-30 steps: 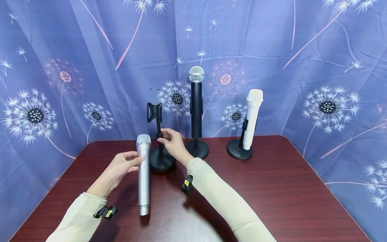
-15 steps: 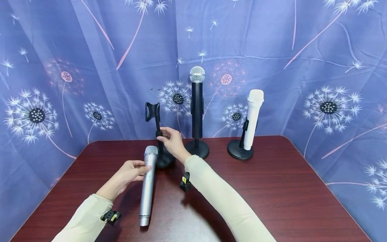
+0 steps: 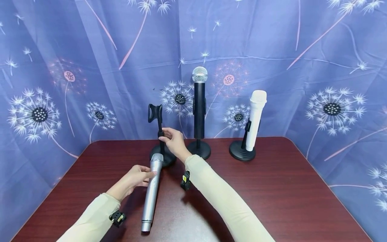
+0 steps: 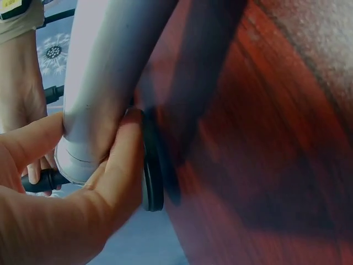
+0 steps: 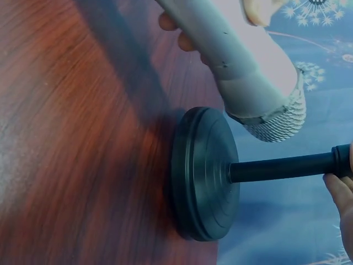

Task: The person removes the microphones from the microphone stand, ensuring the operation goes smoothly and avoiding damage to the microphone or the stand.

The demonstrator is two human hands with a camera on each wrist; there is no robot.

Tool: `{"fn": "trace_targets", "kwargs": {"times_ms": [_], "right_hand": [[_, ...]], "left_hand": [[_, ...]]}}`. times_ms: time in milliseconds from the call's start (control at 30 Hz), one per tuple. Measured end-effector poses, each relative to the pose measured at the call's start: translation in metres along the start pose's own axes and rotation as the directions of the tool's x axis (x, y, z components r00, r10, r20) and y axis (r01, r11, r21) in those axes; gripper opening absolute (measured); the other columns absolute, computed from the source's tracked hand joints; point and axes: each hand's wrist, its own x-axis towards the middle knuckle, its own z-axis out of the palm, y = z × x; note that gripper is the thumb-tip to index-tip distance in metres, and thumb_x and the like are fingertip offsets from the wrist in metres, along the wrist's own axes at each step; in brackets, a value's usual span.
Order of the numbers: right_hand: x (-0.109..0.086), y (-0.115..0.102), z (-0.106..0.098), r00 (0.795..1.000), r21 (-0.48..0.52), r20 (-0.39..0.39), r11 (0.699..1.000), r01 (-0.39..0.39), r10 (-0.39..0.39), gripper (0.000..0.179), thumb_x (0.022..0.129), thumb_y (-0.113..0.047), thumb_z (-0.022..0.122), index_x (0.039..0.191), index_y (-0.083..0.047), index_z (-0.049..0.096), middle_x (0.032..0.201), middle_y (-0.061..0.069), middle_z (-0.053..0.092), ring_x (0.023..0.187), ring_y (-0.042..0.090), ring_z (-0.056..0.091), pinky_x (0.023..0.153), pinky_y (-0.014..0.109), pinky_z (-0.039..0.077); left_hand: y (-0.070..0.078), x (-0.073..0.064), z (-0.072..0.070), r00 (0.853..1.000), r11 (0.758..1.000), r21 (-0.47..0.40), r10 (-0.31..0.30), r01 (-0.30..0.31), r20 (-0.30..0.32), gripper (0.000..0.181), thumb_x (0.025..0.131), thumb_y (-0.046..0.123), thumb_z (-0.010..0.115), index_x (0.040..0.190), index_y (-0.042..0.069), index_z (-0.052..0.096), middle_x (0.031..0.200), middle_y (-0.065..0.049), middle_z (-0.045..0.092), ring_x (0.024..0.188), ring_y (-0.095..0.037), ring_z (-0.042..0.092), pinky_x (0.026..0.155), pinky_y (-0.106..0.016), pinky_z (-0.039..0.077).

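My left hand [image 3: 136, 178] grips a silver microphone [image 3: 150, 201] around its upper body, thumb on the near side. The microphone leans, its mesh head up toward the back and its tail low over the table. Behind it stands a black microphone stand [image 3: 155, 113] with a forked holder on top that bears nothing. My right hand [image 3: 176, 144] pinches the stand's collar, halfway up the pole. In the right wrist view the mesh head [image 5: 278, 121] hangs beside the stand's pole [image 5: 281, 167], apart from the round base [image 5: 207, 174].
A black microphone [image 3: 199, 111] with a silver head sits upright in a stand just right of my right hand. Farther right, a white microphone [image 3: 255, 117] leans in a shorter stand [image 3: 242, 153]. The dark red table [image 3: 272, 195] ends at a blue dandelion-print curtain [image 3: 257, 33].
My left hand has brought the silver microphone lower and nearer me, slightly to the right, and its tilt has grown. The right hand keeps its hold on the stand, almost unmoved.
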Motion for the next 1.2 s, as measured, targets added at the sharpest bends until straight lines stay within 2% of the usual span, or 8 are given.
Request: {"fn": "trace_targets", "kwargs": {"times_ms": [233, 533, 933, 1200], "right_hand": [[0.001, 0.003, -0.004, 0.999, 0.010, -0.002, 0.999, -0.033, 0.033, 0.033, 0.084, 0.005, 0.069, 0.116, 0.008, 0.064, 0.108, 0.022, 0.068, 0.102, 0.030, 0.066, 0.086, 0.026, 0.053], [0.004, 0.008, -0.005, 0.999, -0.005, -0.007, 0.999, -0.052, 0.052, 0.034, 0.084, 0.003, 0.070, 0.118, 0.007, 0.064, 0.109, 0.021, 0.068, 0.103, 0.028, 0.066, 0.086, 0.026, 0.052], [0.007, 0.014, -0.004, 0.998, -0.040, 0.004, 0.997, -0.064, 0.065, 0.036, 0.086, 0.000, 0.070, 0.120, 0.005, 0.063, 0.111, 0.020, 0.068, 0.106, 0.027, 0.065, 0.088, 0.026, 0.052], [0.009, 0.017, -0.002, 0.997, -0.002, 0.028, 0.997, -0.075, 0.075, 0.035, 0.086, 0.002, 0.068, 0.120, 0.007, 0.062, 0.112, 0.021, 0.067, 0.107, 0.028, 0.064, 0.088, 0.026, 0.052]], "left_hand": [[-0.003, 0.002, 0.003, 0.999, 0.998, 0.043, -0.046, 0.047, -0.023, 0.051, 0.089, 0.013, 0.064, 0.121, -0.022, 0.046, 0.098, -0.017, 0.062, 0.086, -0.021, 0.060, 0.075, -0.034, 0.056], [-0.007, 0.003, 0.007, 0.998, 0.998, 0.028, -0.062, 0.062, -0.028, 0.044, 0.087, 0.008, 0.065, 0.116, -0.021, 0.048, 0.087, -0.011, 0.058, 0.076, -0.017, 0.057, 0.065, -0.027, 0.056], [-0.010, 0.004, 0.010, 0.994, 0.992, 0.066, -0.109, 0.111, -0.028, 0.037, 0.087, 0.010, 0.065, 0.109, -0.016, 0.052, 0.092, -0.012, 0.057, 0.081, -0.022, 0.055, 0.068, -0.029, 0.056], [-0.011, 0.003, 0.011, 0.992, 0.991, 0.063, -0.120, 0.121, -0.031, 0.036, 0.086, 0.009, 0.065, 0.109, -0.016, 0.052, 0.089, -0.011, 0.055, 0.076, -0.019, 0.055, 0.065, -0.028, 0.055]]}}
